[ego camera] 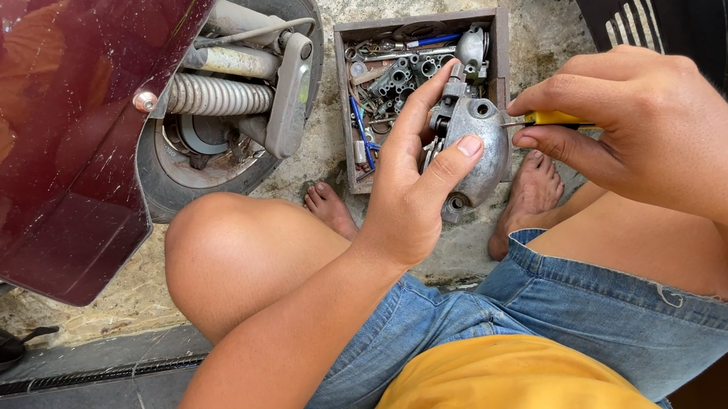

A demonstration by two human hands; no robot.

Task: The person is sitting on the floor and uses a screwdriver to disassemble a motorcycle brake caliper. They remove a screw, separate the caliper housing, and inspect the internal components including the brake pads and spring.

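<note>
Your left hand (412, 197) clamps its fingers round the grey cast-metal housing (478, 152); your right hand (634, 128) pinches the yellow-handled screwdriver (553, 118), which may slip under off-axis pressure.

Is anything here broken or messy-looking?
The maroon scooter panel is covered in fine scratches. The wooden tool box on the ground is a jumble of sockets and bits. Otherwise things look steady: the left hand grips a grey metal part, and the right hand holds a yellow-handled screwdriver to it.
</note>
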